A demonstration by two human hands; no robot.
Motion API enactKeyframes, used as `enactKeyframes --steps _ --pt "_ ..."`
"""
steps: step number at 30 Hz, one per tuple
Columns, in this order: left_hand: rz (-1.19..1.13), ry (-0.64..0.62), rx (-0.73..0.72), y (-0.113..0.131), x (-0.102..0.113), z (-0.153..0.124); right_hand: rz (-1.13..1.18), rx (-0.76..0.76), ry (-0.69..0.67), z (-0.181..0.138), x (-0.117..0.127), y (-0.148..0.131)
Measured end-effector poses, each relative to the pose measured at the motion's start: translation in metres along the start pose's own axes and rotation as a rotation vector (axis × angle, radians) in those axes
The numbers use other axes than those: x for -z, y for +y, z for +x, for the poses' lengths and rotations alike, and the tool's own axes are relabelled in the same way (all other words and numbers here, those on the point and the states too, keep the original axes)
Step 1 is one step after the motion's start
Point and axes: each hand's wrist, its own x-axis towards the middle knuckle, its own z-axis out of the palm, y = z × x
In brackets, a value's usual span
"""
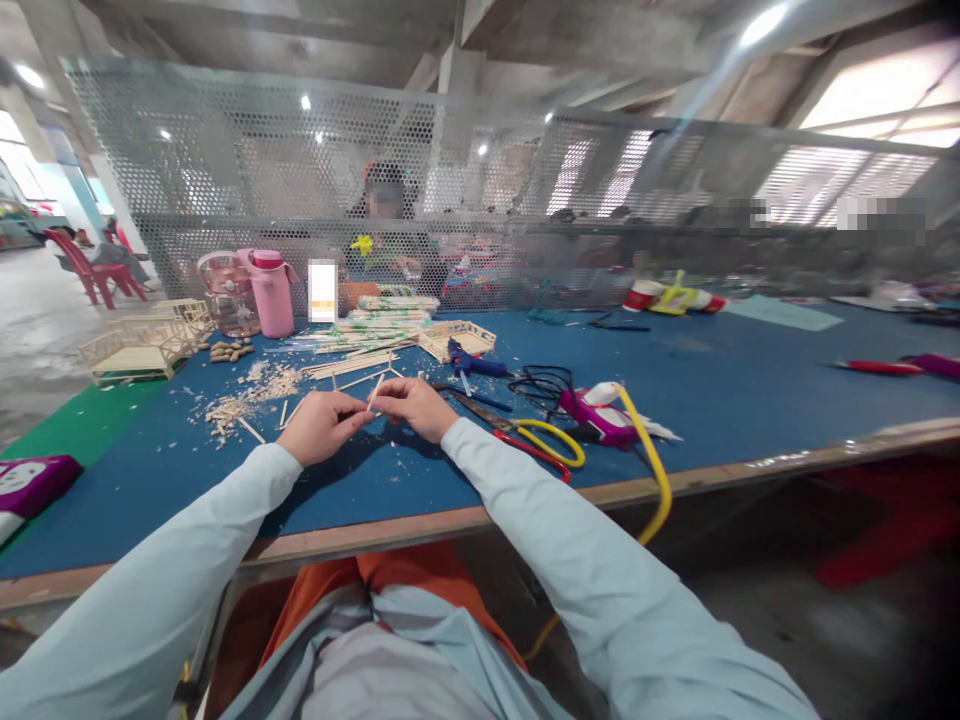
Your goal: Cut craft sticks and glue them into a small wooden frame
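Note:
Both my hands meet over the blue table, pinching a short pale wooden stick (376, 388). My left hand (324, 425) is closed, thumb and forefinger at the stick's lower end. From the right, my right hand (417, 405) grips it with its fingertips, also closed. Behind the hands lie thin sticks joined at angles (367, 378). Just beyond my right hand rests a blue glue gun (477, 362). Scissors with yellow and red handles (551, 440) lie to the right of that hand. Left of my left hand are wood scraps (255, 395).
Bundled sticks (390, 318) and a small stick-built frame (459, 340) lie at the back. Stick-built models (142, 345), peanuts (231, 350) and a pink bottle (271, 295) stand left. A purple power strip (600, 418) with a yellow cord lies right. A person sits behind the perforated screen (300, 180).

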Motion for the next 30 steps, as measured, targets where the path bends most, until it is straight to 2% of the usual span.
enactKeyframes --steps 5,8,11,13,14,17,20,23,27,30 --pt "-0.006 -0.096 -0.015 -0.002 0.001 0.002 0.029 0.045 -0.016 0.001 -0.001 0.001" --pt "0.002 -0.178 0.051 -0.015 0.019 0.004 0.006 0.045 0.038 0.002 0.0 0.0" --pt "0.16 0.03 0.252 -0.036 0.046 0.004 -0.044 0.011 0.113 0.003 0.001 0.002" --pt "0.317 0.042 0.371 -0.05 0.058 0.003 -0.082 -0.032 0.136 0.004 0.001 0.004" --pt "0.349 -0.002 0.403 -0.054 0.06 0.002 -0.094 -0.053 0.146 0.005 0.001 0.006" --pt "0.364 -0.171 0.397 -0.061 0.053 0.001 -0.107 -0.086 0.193 0.007 0.001 0.01" --pt "0.392 -0.228 0.364 -0.06 0.038 0.002 -0.118 -0.109 0.226 0.007 0.001 0.011" --pt "0.417 -0.218 0.37 -0.06 0.03 0.003 -0.14 -0.157 0.216 0.007 0.001 0.012" --pt "0.441 -0.2 0.393 -0.06 0.035 0.001 -0.122 -0.199 0.184 0.007 -0.001 0.011" --pt "0.4 -0.005 0.402 -0.055 0.045 -0.002 -0.098 -0.217 0.171 0.008 -0.002 0.012"
